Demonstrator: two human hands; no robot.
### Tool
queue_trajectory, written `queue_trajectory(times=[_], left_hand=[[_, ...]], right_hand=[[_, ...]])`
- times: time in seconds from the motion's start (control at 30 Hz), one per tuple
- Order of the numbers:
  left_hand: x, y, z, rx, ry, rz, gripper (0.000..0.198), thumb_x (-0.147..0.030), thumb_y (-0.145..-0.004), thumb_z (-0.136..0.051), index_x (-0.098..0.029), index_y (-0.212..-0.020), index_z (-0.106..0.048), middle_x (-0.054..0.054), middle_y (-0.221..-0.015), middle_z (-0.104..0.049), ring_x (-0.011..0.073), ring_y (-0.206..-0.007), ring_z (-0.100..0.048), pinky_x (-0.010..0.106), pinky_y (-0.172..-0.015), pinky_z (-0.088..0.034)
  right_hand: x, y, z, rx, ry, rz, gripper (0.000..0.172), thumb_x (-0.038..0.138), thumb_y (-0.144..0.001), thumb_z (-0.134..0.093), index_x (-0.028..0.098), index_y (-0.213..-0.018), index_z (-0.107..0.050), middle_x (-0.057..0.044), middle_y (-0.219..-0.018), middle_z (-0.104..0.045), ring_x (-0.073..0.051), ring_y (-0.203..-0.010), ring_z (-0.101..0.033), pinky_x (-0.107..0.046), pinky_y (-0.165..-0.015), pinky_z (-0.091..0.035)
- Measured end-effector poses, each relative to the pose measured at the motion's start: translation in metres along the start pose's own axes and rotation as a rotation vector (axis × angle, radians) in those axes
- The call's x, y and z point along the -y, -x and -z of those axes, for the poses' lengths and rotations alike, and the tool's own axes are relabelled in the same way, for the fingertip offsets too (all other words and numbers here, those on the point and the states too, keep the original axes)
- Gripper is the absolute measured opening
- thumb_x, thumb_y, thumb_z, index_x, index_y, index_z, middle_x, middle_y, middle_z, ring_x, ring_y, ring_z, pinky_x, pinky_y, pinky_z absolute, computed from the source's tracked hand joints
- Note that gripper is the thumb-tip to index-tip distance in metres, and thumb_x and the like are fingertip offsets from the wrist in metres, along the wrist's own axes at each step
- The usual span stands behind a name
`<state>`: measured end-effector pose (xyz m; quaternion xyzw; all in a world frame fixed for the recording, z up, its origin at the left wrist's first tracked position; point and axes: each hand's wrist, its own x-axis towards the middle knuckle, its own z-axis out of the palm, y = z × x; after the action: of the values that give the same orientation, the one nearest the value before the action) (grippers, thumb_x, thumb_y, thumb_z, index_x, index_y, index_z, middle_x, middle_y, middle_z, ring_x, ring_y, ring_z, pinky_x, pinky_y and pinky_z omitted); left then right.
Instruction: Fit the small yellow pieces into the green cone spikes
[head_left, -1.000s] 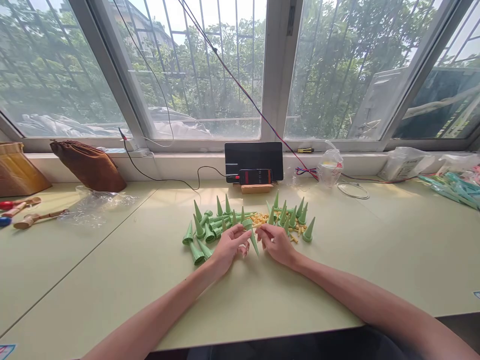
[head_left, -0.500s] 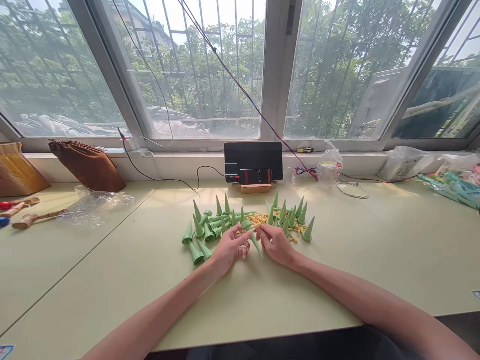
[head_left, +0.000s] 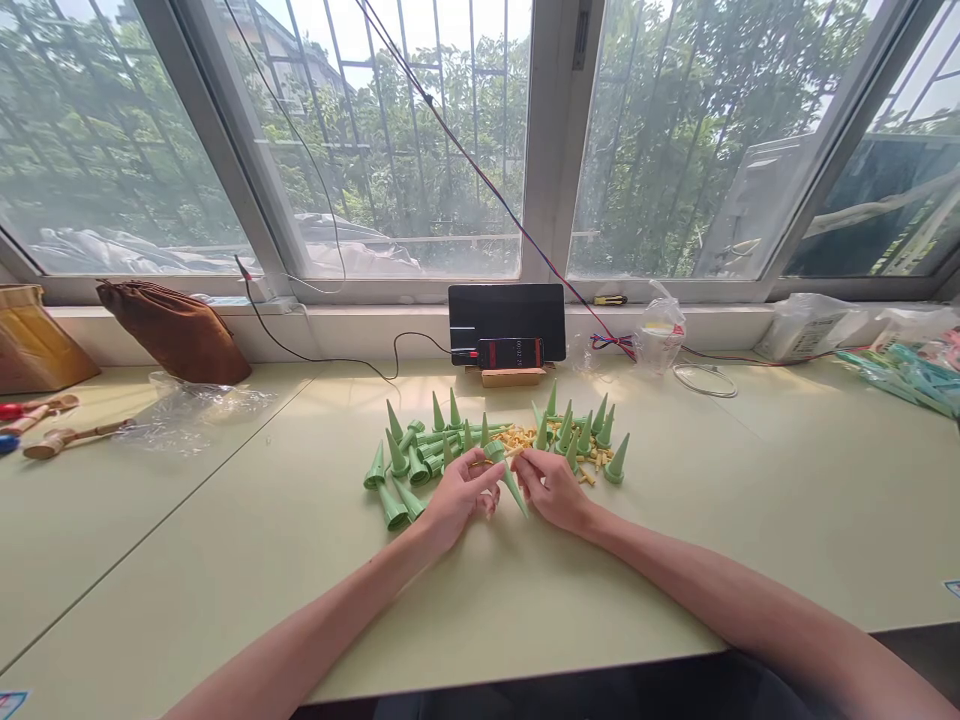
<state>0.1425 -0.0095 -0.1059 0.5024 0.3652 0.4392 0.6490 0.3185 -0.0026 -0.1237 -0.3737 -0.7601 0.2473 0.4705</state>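
Observation:
My left hand point(head_left: 459, 497) pinches a green plastic cone point(head_left: 506, 475), wide end up by my thumb, tip pointing down toward me. My right hand point(head_left: 553, 488) is closed in a pinch on a small yellow piece point(head_left: 514, 452) at the cone's wide end. Behind my hands lie several green cones point(head_left: 416, 455), some upright, some on their sides. More upright cones point(head_left: 581, 432) stand to the right. A heap of small yellow pieces point(head_left: 521, 437) sits between the two groups.
A phone on a wooden stand point(head_left: 511, 358) leans before a black panel point(head_left: 507, 312) at the sill. A brown pouch point(head_left: 176, 332), crumpled clear plastic point(head_left: 199, 405) and wooden toys point(head_left: 56, 438) lie at left. Plastic bags point(head_left: 660, 335) and cables point(head_left: 705, 380) sit at right.
The cone in my left hand has tilted slightly, its tip swinging a little to the right. My right hand's pinch has stayed at the cone's wide end.

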Motion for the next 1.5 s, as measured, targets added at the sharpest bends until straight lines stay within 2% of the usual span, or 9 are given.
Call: queue_trajectory(times=[0.1,0.3,0.73,1.2,1.5], left_hand=[[-0.002,0.002,-0.002,0.003,-0.052,-0.038,0.037,-0.041,-0.076,-0.074,-0.016,-0.096,-0.056,-0.001,-0.074,-0.059,0.0066,-0.050,-0.051,0.018,-0.041,-0.042],[-0.004,0.004,-0.004,-0.048,-0.181,-0.109,0.035,-0.043,-0.076,-0.073,-0.017,-0.092,-0.056,-0.003,-0.065,-0.057,0.0081,-0.047,-0.050,0.020,-0.041,-0.043],[-0.001,0.007,-0.005,-0.119,-0.366,-0.262,0.030,-0.037,-0.075,-0.072,-0.021,-0.093,-0.054,-0.001,-0.077,-0.061,0.0098,-0.052,-0.053,0.019,-0.040,-0.042],[-0.003,0.009,-0.008,-0.154,-0.375,-0.293,0.032,-0.037,-0.073,-0.075,-0.021,-0.094,-0.057,0.000,-0.083,-0.063,0.0097,-0.047,-0.057,0.020,-0.037,-0.044],[-0.005,0.012,-0.010,-0.120,-0.357,-0.269,0.032,-0.038,-0.075,-0.073,-0.020,-0.091,-0.053,0.001,-0.081,-0.066,0.0101,-0.047,-0.057,0.021,-0.040,-0.043]], right_hand=[[-0.001,0.000,0.000,0.013,-0.003,-0.003,0.030,0.028,-0.097,-0.041,0.019,-0.070,-0.049,0.003,-0.055,-0.050,-0.011,-0.051,-0.045,-0.023,-0.055,-0.036],[-0.003,0.000,0.000,0.030,0.003,-0.026,0.032,0.032,-0.097,-0.040,0.019,-0.069,-0.049,0.003,-0.051,-0.047,-0.011,-0.048,-0.042,-0.023,-0.052,-0.035],[-0.005,0.001,-0.001,0.031,0.027,0.002,0.034,0.031,-0.098,-0.038,0.019,-0.067,-0.048,0.005,-0.049,-0.042,-0.010,-0.047,-0.038,-0.023,-0.052,-0.033],[-0.002,0.000,0.000,0.030,0.004,-0.010,0.035,0.033,-0.097,-0.038,0.019,-0.067,-0.048,0.005,-0.047,-0.041,-0.010,-0.046,-0.038,-0.023,-0.051,-0.033],[-0.006,0.002,-0.003,-0.011,0.031,0.013,0.033,0.032,-0.098,-0.038,0.018,-0.071,-0.052,0.004,-0.052,-0.043,-0.010,-0.049,-0.039,-0.023,-0.053,-0.033]])
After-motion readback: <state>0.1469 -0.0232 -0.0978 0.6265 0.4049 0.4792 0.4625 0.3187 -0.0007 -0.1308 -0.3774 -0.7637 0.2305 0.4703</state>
